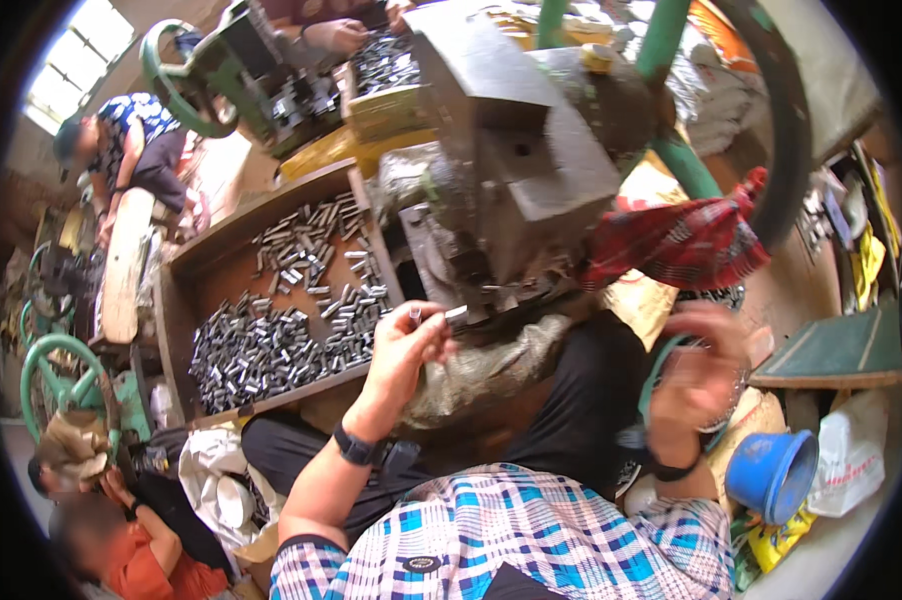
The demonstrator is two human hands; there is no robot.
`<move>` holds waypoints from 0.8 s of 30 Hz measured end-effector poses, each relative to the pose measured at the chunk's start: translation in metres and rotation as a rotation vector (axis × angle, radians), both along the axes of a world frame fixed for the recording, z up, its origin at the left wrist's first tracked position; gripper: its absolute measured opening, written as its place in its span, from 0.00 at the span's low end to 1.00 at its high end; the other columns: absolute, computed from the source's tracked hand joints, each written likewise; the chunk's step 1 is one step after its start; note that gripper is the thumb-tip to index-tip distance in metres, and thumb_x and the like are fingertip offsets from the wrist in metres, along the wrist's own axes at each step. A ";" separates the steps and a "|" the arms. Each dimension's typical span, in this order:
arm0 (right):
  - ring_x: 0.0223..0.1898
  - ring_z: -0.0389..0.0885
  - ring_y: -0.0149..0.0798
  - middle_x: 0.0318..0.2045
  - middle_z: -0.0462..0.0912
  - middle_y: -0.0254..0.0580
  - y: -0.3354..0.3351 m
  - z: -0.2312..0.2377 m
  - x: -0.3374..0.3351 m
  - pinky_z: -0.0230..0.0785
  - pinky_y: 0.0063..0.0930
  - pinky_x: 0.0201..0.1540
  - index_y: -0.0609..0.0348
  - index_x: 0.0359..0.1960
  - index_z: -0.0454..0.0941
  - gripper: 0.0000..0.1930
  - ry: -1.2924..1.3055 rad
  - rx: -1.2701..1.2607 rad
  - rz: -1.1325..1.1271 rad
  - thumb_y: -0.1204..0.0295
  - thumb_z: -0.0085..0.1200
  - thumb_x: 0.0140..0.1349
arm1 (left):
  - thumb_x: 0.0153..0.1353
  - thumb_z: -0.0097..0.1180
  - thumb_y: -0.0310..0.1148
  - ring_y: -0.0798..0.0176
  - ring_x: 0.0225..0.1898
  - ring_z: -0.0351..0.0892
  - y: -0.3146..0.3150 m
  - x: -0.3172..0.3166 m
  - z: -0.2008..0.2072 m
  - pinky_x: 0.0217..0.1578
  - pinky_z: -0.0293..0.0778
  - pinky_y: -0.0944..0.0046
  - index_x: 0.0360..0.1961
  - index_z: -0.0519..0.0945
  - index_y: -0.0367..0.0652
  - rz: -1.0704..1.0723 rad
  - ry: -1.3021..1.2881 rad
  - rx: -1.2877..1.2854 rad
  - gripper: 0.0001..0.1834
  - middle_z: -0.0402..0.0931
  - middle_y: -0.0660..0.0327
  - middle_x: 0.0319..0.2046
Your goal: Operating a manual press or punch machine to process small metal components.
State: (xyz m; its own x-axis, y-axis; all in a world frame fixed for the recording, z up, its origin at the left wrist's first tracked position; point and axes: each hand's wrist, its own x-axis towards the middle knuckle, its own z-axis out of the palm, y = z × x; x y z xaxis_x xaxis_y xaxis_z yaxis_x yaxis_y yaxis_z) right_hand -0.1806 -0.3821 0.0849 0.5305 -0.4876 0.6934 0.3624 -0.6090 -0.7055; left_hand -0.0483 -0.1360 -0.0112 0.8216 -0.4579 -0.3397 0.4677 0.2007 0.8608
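Note:
My left hand (403, 350) is raised in front of the machine, its thumb and fingers pinched on a short metal tube (456, 314). The tube is small and shiny, and its end points toward the press tooling (451, 250). To the left of that hand, a shallow wooden tray (173, 345) holds a heap of similar short metal tubes (261, 350). My right hand (701, 365) is off to the right, over a green-rimmed round container (653, 385). Motion smears its fingers, so I cannot make out whether anything is in them.
The heavy metal press (531, 150) rises ahead, with a dark handwheel (786, 130) and a red plaid cloth (681, 240). A blue bucket (771, 475) stands at right. Other people (151, 545) work at left and across; a green handwheel (66, 385) stands left.

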 end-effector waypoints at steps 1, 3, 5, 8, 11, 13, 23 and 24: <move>0.43 0.72 0.38 0.45 0.72 0.48 -0.018 0.008 0.001 0.64 0.29 0.48 0.68 0.45 0.69 0.18 -0.151 0.006 -0.037 0.65 0.51 0.61 | 0.60 0.55 0.30 0.68 0.25 0.78 0.002 0.011 -0.004 0.24 0.74 0.74 0.41 0.73 0.35 0.020 -0.024 0.007 0.11 0.76 0.59 0.28; 0.52 0.70 0.41 0.51 0.69 0.50 -0.048 0.012 0.008 0.61 0.34 0.57 0.70 0.53 0.64 0.23 -0.128 0.033 -0.322 0.64 0.48 0.63 | 0.60 0.55 0.30 0.68 0.25 0.79 0.003 0.031 -0.011 0.23 0.74 0.74 0.40 0.74 0.34 0.076 -0.065 0.066 0.11 0.77 0.59 0.28; 0.53 0.70 0.41 0.52 0.70 0.49 -0.067 -0.003 0.027 0.61 0.35 0.58 0.70 0.55 0.63 0.23 -0.117 0.288 -0.087 0.67 0.49 0.63 | 0.60 0.55 0.29 0.68 0.25 0.79 -0.001 0.051 -0.020 0.22 0.74 0.75 0.40 0.74 0.35 0.092 -0.121 0.137 0.10 0.77 0.59 0.27; 0.52 0.71 0.38 0.52 0.71 0.47 -0.077 -0.029 0.041 0.64 0.34 0.56 0.69 0.57 0.61 0.23 -0.102 0.443 0.111 0.72 0.51 0.62 | 0.60 0.55 0.29 0.67 0.24 0.80 -0.009 0.074 -0.032 0.21 0.76 0.75 0.39 0.74 0.35 0.114 -0.143 0.135 0.09 0.77 0.58 0.27; 0.48 0.74 0.35 0.49 0.74 0.44 -0.077 -0.034 0.044 0.68 0.31 0.52 0.68 0.56 0.64 0.22 -0.056 0.337 0.055 0.74 0.52 0.60 | 0.60 0.55 0.29 0.67 0.25 0.81 -0.012 0.086 -0.043 0.22 0.77 0.74 0.39 0.74 0.34 0.145 -0.137 0.143 0.10 0.77 0.57 0.28; 0.45 0.76 0.33 0.46 0.76 0.43 -0.076 -0.022 0.042 0.69 0.28 0.50 0.68 0.54 0.67 0.21 0.016 0.317 -0.094 0.73 0.52 0.60 | 0.60 0.55 0.29 0.66 0.25 0.81 -0.013 0.091 -0.049 0.23 0.77 0.74 0.39 0.74 0.34 0.166 -0.127 0.141 0.10 0.77 0.57 0.28; 0.54 0.70 0.37 0.57 0.67 0.45 -0.079 0.090 0.064 0.63 0.32 0.58 0.69 0.63 0.55 0.29 0.227 0.067 -0.005 0.72 0.48 0.61 | 0.59 0.55 0.31 0.64 0.26 0.81 -0.014 0.100 -0.059 0.25 0.78 0.72 0.40 0.73 0.34 0.104 -0.021 0.080 0.12 0.77 0.54 0.30; 0.54 0.71 0.37 0.57 0.68 0.45 -0.081 0.101 0.068 0.63 0.32 0.58 0.69 0.63 0.54 0.30 0.283 0.081 0.086 0.71 0.48 0.62 | 0.59 0.55 0.30 0.65 0.26 0.81 -0.012 0.100 -0.058 0.25 0.77 0.72 0.40 0.73 0.35 0.093 -0.005 0.050 0.11 0.78 0.54 0.29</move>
